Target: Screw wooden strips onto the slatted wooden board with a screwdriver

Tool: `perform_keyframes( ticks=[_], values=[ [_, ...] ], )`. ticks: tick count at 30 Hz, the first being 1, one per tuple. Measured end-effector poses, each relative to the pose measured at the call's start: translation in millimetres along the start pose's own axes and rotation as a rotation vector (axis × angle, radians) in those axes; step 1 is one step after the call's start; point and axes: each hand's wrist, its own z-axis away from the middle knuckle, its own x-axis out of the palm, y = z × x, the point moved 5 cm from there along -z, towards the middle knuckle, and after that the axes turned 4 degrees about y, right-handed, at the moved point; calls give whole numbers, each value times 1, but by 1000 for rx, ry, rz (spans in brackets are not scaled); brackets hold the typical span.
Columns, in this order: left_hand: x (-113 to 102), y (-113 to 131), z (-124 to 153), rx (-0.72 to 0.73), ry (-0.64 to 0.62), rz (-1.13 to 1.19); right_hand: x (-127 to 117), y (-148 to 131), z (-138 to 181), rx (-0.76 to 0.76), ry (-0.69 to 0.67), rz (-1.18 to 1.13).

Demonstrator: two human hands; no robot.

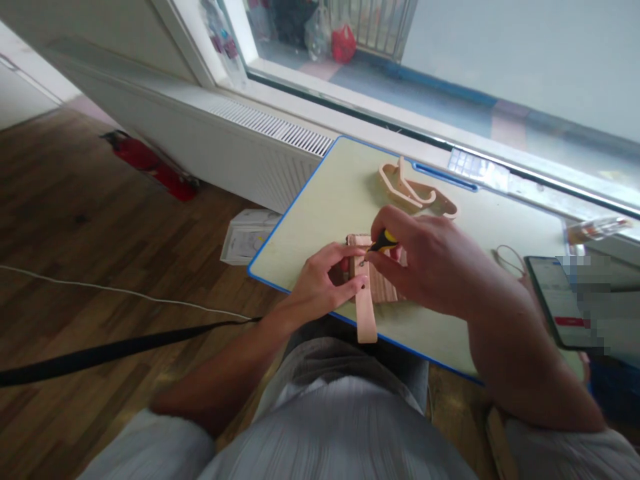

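The right hand (425, 257) grips a yellow-and-black tool (385, 241), its tip down at the strip (367, 317). The strip lies over a brown block (384, 285) at the table's (305, 213) near edge, its lower end jutting past that edge. The left hand's (325, 275) finger and thumb rest at the strip, spread apart — how firmly they hold, one cannot tell. Should the tip skid, it could jab the left fingertips, which sit just beside it. A knock to the overhanging end might twist the strip askew.
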Motion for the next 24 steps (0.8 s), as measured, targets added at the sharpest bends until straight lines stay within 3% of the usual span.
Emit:
perform_keyframes(
  ticks=[9,19,24],
  values=[
    [0,-2,-2,8,1,-54,6,-3,-4,11,50,61],
    [2,-7,0,7,39,-48,5,-1,0,-86,37,-103],
    [2,-5,-1,19,46,-32,3,-1,2,-91,96,-77]
  ],
)
